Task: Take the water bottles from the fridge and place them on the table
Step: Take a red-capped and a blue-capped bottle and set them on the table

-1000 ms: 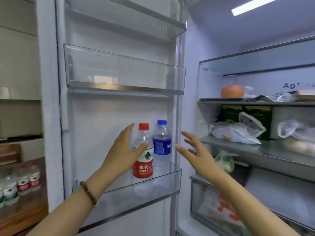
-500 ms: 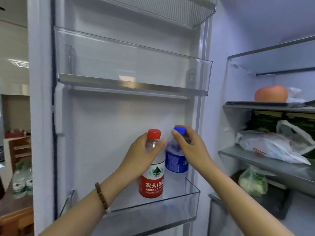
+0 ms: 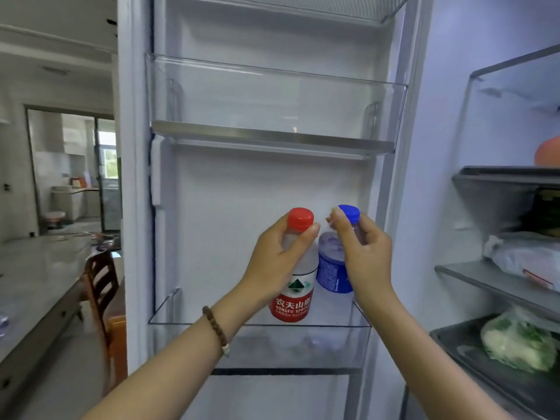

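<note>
Two water bottles are side by side at the fridge door's lower clear shelf (image 3: 212, 321). The red-capped bottle with a red label (image 3: 292, 301) is gripped around its neck by my left hand (image 3: 280, 262). The blue-capped bottle with a blue label (image 3: 331, 272) is gripped near its top by my right hand (image 3: 365, 253). Both bottles are upright and sit higher than the shelf floor, their bases seen through the shelf front. A grey table (image 3: 33, 277) lies at the left, beyond the door edge.
An empty clear door shelf (image 3: 272, 128) hangs above the bottles. At the right, fridge shelves carry a white bag (image 3: 527, 259), bagged greens (image 3: 518, 344) and an orange fruit (image 3: 548, 153). A dark wooden chair (image 3: 101, 286) stands between table and door.
Both hands closed on the bottle necks and raised the bottles a little. The view swung left, showing more of the table and room.
</note>
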Demonstrator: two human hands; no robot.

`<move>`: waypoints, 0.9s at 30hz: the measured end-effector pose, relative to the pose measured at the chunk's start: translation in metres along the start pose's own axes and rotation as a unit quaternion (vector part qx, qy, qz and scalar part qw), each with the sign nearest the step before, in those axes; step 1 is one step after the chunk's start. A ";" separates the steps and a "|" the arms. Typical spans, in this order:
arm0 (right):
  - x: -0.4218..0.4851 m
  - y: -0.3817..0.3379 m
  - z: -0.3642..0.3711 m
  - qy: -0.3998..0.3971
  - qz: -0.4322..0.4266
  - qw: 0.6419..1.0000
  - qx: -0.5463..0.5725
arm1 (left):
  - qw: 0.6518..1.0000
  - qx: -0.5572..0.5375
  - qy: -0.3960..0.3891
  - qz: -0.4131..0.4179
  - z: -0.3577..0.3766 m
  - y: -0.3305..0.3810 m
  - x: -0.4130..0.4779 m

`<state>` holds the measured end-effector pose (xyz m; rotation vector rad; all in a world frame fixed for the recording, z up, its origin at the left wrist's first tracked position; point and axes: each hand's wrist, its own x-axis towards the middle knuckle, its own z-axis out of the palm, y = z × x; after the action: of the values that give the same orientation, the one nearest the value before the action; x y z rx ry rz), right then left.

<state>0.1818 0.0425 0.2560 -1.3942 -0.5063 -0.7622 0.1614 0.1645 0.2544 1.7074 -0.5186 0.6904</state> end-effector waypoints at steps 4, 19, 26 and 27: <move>0.004 -0.041 0.000 -0.014 -0.079 0.996 0.027 | 0.996 0.009 0.040 0.081 -0.016 0.039 -0.002; -0.035 -0.106 0.116 -0.163 -0.033 0.959 0.231 | 0.967 0.039 0.226 0.115 -0.168 0.113 -0.061; -0.087 -0.095 0.244 -0.226 0.030 0.943 0.244 | 0.951 0.097 0.285 0.075 -0.278 0.075 -0.090; -0.095 -0.091 0.265 -0.235 0.037 0.941 0.241 | 0.951 0.102 0.284 0.069 -0.296 0.065 -0.093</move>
<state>0.0824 0.3200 0.2841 -1.1151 -0.9393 -0.2062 -0.0009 0.4346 0.2851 1.5683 -0.1615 1.3208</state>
